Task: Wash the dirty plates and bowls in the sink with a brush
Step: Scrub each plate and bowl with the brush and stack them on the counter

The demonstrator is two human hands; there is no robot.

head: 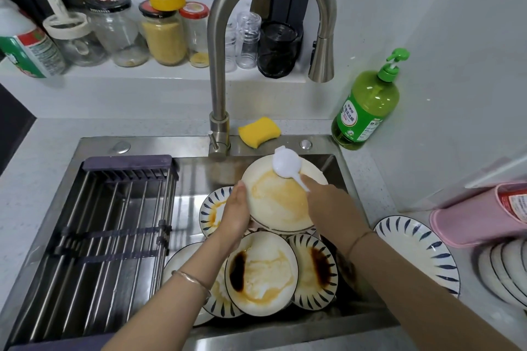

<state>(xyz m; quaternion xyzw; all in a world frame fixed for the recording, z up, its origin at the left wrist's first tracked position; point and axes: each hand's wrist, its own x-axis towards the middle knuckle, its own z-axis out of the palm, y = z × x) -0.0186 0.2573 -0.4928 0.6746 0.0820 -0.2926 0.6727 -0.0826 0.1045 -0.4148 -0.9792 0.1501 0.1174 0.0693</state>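
Holding the plate (281, 199) tilted over the sink (142, 145), the person has it raised above the other plates (262, 273), which lie piled in the basin with dark and orange sauce on them. It looks like glazed ceramic: stiff, fairly heavy for one hand, breakable if it drops onto the pile, and probably slick where the orange film covers its face. The rim seems the sensible place to take it, thumb in front and fingers behind. The left hand (236, 214) grips it there at the left edge, thumb lying along the rim, its fingers hidden behind. The right hand (328, 202) is closed round the handle of the white brush (286, 164), whose round head rests on the plate's upper part. No water shows from the tap (320, 65).
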